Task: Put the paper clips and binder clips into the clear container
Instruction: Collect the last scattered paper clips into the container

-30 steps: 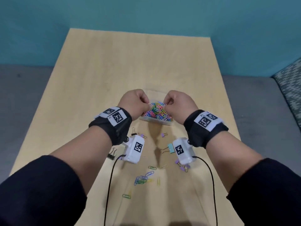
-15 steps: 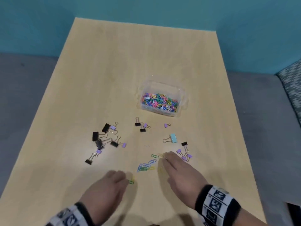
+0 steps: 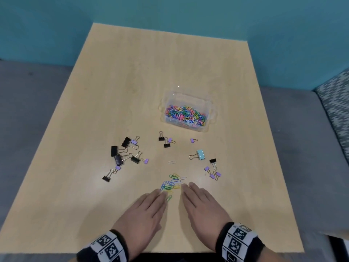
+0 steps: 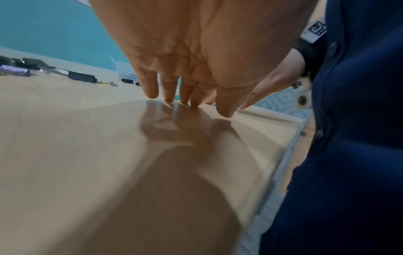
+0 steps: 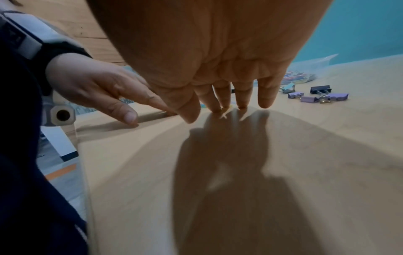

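Note:
The clear container, holding many coloured paper clips, sits right of the table's middle. A small heap of loose paper clips lies near the front, with one white clip behind it. My left hand and right hand lie flat with straight fingers, fingertips at the heap's near edge on either side. Black and purple binder clips are scattered at the left, more in the middle, and a light-blue one with purple ones at the right. In the wrist views the left fingertips and right fingertips touch the tabletop.
The light wooden table has a teal wall behind it and grey floor on both sides. A patterned cushion shows at the right edge. The table's front edge runs just below my wrists.
Both hands left the container and came back to the front of the table. They now lie flat, closer together, on either side of the loose paper clip heap.

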{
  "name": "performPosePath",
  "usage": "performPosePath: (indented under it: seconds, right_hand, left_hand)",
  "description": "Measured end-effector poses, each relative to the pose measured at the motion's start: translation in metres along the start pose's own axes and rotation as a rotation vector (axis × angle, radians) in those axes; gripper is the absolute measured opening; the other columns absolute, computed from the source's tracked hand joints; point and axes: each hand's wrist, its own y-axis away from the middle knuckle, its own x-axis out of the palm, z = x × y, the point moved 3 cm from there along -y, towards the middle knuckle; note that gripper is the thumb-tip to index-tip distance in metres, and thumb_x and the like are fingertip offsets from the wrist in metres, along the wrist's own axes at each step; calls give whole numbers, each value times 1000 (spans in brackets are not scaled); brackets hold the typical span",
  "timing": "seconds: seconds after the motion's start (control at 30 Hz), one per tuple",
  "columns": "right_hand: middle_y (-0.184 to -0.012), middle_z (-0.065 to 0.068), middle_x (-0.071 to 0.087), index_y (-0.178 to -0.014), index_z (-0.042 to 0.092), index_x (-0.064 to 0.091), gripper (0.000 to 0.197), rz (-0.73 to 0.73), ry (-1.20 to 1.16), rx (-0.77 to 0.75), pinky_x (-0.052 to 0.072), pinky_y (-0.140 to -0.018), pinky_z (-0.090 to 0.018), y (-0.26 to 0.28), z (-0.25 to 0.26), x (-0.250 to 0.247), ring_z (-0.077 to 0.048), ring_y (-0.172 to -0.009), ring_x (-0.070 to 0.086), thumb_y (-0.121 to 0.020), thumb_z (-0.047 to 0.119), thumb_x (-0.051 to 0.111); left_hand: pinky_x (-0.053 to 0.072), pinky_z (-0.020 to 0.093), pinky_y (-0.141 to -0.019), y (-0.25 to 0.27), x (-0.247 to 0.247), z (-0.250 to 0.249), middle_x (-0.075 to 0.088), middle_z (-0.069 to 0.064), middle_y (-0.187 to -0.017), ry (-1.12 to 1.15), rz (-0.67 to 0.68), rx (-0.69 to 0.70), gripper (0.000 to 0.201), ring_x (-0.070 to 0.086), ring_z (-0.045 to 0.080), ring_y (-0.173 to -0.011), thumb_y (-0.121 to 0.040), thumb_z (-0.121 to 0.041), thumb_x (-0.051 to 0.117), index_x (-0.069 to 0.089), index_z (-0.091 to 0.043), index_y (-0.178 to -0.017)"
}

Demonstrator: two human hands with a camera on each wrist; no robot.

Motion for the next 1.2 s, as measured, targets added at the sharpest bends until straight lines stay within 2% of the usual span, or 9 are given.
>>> performPosePath:
  seconds: [0.13,0.2,0.3,0.5,0.57,0.7,0.83,0.93,1.2]
  right_hand:
    - [-148,-12,39,-138,5,43,66,-39,-70,36,41,-103,-46,-23,-1,-9,-31,-138,34,-75,13,59]
    - [-155,-13,25,-146,3,28,70,-95,-117,44,31,-111,-45,-41,-6,-24,-30,-144,20,-80,4,49]
    - [-159,-13,8,-150,3,11,68,-72,-100,54,13,-118,-40,-68,-14,-43,-26,-147,3,-86,3,37]
    - [-159,-13,5,-150,2,8,69,52,21,-23,11,-118,-42,-59,-14,-36,-29,-146,2,-87,5,37]
    - [-159,-12,9,-149,2,15,67,36,16,-66,18,-117,-43,-43,-12,-29,-30,-146,8,-85,3,34]
    - [-139,-12,49,-135,2,47,68,-76,-135,10,49,-96,-40,-22,-18,-17,-30,-125,50,-73,6,20]
    - [-131,-5,43,-142,13,32,54,-109,-222,196,45,-91,-36,-20,-18,-20,-27,-109,43,-89,20,43]
    - [-125,-1,39,-141,19,29,61,-118,-283,274,38,-92,-29,-35,-13,-23,-23,-107,35,-89,36,56]
    - [-118,-3,42,-112,17,51,20,-153,-348,252,39,-79,-29,-62,3,-26,-23,-101,38,-93,18,52]
  left_hand:
    - [33,46,-105,-17,-4,11,45,17,-142,15,-44,-110,61,41,32,-132,-85,-40,40,53,-1,-131]
    - [42,44,-103,-36,-12,21,43,17,-144,72,-71,-169,60,41,32,-133,-89,-36,35,48,0,-134]
    - [37,43,-108,-71,-16,40,31,15,-151,69,-74,-166,59,30,31,-139,-92,-29,23,33,-1,-143]
    - [35,42,-108,-79,-11,57,31,6,-153,-65,11,-9,60,31,29,-139,-86,-16,51,36,-8,-144]
    - [44,42,-101,-64,-11,56,45,6,-145,-44,-21,44,56,44,30,-130,-81,-16,57,49,-8,-136]
    - [51,34,-93,-34,-9,51,57,5,-129,106,-209,-60,43,54,24,-116,-85,-22,47,58,-8,-125]
    - [51,36,-85,-35,-14,45,55,2,-120,315,-252,-348,60,37,19,-103,-75,-28,73,50,-13,-128]
    - [42,31,-90,-52,-18,38,46,0,-124,391,-169,-434,64,34,20,-106,-79,-34,70,42,-17,-135]
    - [50,41,-67,-65,-11,35,52,2,-98,415,-205,-445,17,47,24,-83,-80,-15,68,65,-17,-97]
